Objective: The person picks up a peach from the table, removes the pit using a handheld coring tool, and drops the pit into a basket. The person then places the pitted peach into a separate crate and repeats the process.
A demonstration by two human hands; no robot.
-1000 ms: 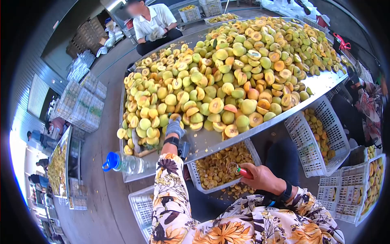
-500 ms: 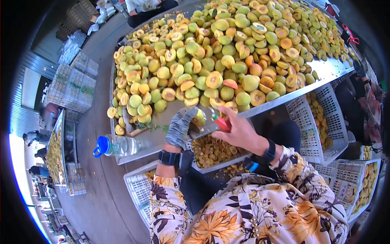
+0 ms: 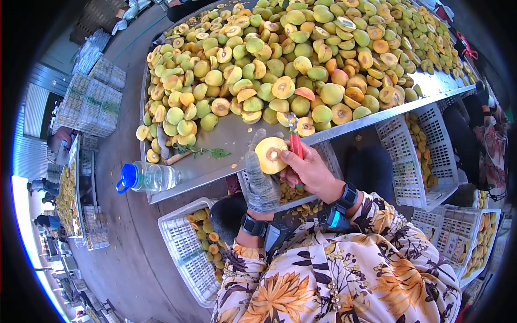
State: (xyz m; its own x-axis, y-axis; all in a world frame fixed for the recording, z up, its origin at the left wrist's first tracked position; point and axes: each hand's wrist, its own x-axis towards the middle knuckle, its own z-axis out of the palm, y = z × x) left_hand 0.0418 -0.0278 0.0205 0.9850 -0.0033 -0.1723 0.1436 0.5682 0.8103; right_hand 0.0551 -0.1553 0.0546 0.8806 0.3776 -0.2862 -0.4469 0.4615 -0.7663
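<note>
My left hand [image 3: 262,180], in a grey knitted glove, holds a peach half [image 3: 270,155] with its cut face up and the brown centre showing. The bare right hand [image 3: 315,171] grips a red-handled pitting tool [image 3: 295,144], its metal tip pointing away from me. My right thumb rests at the edge of the peach's cut face. Both hands are just off the near edge of the metal table [image 3: 215,161]. Beyond them lies a large heap of peach halves [image 3: 258,70], some cut side up.
A clear bottle with a blue cap [image 3: 156,177] lies at the table's left corner, near a leafy twig [image 3: 212,152]. White crates [image 3: 183,258] stand below left; another crate [image 3: 449,156] is on the right. Stacked crates [image 3: 94,105] and people are farther left.
Both hands have drawn back from the table edge towards my body. The peach half is turned so its cut face shows, and the tool now points away from me.
</note>
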